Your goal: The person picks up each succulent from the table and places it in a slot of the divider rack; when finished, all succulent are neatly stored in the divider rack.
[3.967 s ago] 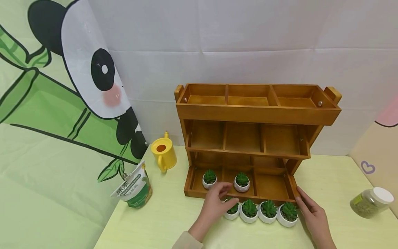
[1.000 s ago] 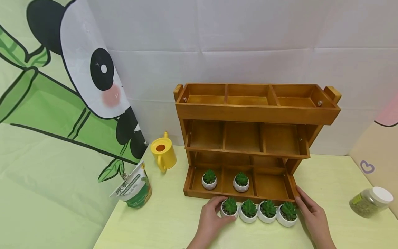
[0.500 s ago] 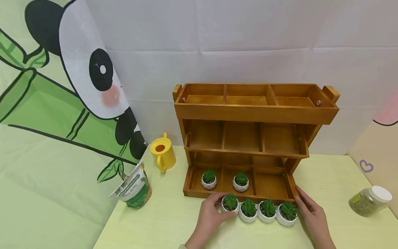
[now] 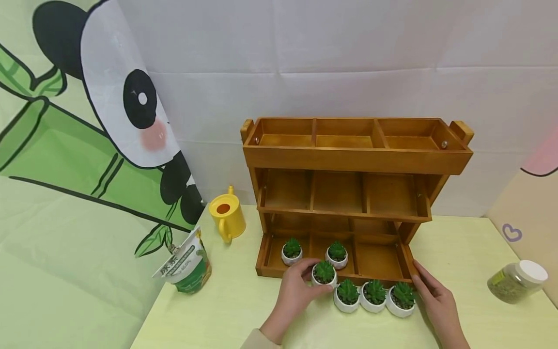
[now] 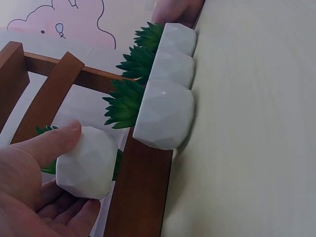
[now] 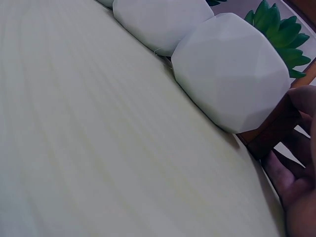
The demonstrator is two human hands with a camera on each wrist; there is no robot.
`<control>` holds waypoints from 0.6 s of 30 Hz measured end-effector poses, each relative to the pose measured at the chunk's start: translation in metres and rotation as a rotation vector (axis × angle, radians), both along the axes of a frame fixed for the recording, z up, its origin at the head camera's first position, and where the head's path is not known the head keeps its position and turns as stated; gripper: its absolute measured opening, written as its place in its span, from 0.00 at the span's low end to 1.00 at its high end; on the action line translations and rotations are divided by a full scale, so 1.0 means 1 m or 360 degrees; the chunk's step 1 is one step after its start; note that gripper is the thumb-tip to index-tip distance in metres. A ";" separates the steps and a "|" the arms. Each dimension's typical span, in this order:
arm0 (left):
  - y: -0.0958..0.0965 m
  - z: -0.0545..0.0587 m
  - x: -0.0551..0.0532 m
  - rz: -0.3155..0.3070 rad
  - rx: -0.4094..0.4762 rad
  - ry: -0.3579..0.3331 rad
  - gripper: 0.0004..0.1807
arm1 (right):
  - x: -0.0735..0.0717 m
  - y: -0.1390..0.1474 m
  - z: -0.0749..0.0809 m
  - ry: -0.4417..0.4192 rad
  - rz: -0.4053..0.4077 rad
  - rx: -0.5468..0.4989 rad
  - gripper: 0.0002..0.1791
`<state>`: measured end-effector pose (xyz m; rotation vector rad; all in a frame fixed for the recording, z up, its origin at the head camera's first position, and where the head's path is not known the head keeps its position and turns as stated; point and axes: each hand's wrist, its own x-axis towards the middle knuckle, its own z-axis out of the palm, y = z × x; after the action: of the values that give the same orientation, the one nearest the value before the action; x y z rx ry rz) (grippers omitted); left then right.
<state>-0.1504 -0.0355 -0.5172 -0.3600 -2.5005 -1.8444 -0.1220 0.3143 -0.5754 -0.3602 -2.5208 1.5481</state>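
Note:
My left hand (image 4: 298, 290) grips a small potted succulent (image 4: 324, 274), thumb and fingers on its white faceted pot (image 5: 89, 163). It is held up off the table, at the front edge of the wooden plant stand (image 4: 357, 162). In front of the stand, a row of similar potted succulents (image 4: 347, 293) sits on the table. Two more stand in the bottom tier, one in the left compartment (image 4: 292, 250) and another in the middle one (image 4: 337, 254). At the stand's bottom right corner, my right hand (image 4: 440, 303) holds the wood, seen partly in the right wrist view.
A yellow watering can (image 4: 228, 215) stands left of the stand, with a clipped green-and-white bag (image 4: 189, 266) nearer the left table edge. To the right stands a white-lidded jar (image 4: 516, 282). The stand's upper tiers overhang the bottom one. A cloth backdrop (image 4: 348, 58) rises behind.
My left hand came down from over the bottom tier, took the leftmost succulent of the front row and raised it towards the stand. My right hand stays at the corner.

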 end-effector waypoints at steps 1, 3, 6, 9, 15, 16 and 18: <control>0.001 0.001 -0.002 -0.0006 0.0001 0.0006 0.32 | 0.000 0.000 -0.001 0.0008 0.0001 -0.0001 0.32; 0.003 0.004 -0.005 -0.0019 0.0003 0.0012 0.32 | 0.000 0.000 -0.002 0.0031 0.0000 -0.0001 0.31; 0.009 0.010 -0.010 -0.0045 0.0030 0.0001 0.32 | 0.000 0.000 -0.003 0.0061 0.0000 -0.0004 0.31; 0.016 0.015 -0.015 -0.0061 0.0044 -0.0036 0.32 | 0.000 0.000 -0.004 0.0081 0.0000 -0.0012 0.31; 0.031 0.019 -0.026 -0.0106 0.0026 -0.0067 0.31 | 0.000 0.000 -0.003 0.0076 0.0004 -0.0030 0.31; 0.033 0.019 -0.028 -0.0115 0.0020 -0.0062 0.31 | 0.000 0.000 -0.003 0.0073 0.0002 -0.0028 0.31; 0.037 0.018 -0.031 -0.0129 -0.0004 -0.0038 0.31 | -0.001 0.000 -0.003 0.0066 -0.0004 -0.0025 0.31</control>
<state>-0.1814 0.0017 -0.4994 -0.4481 -2.5405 -1.8851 -0.1229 0.3144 -0.5784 -0.3293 -2.4773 1.5593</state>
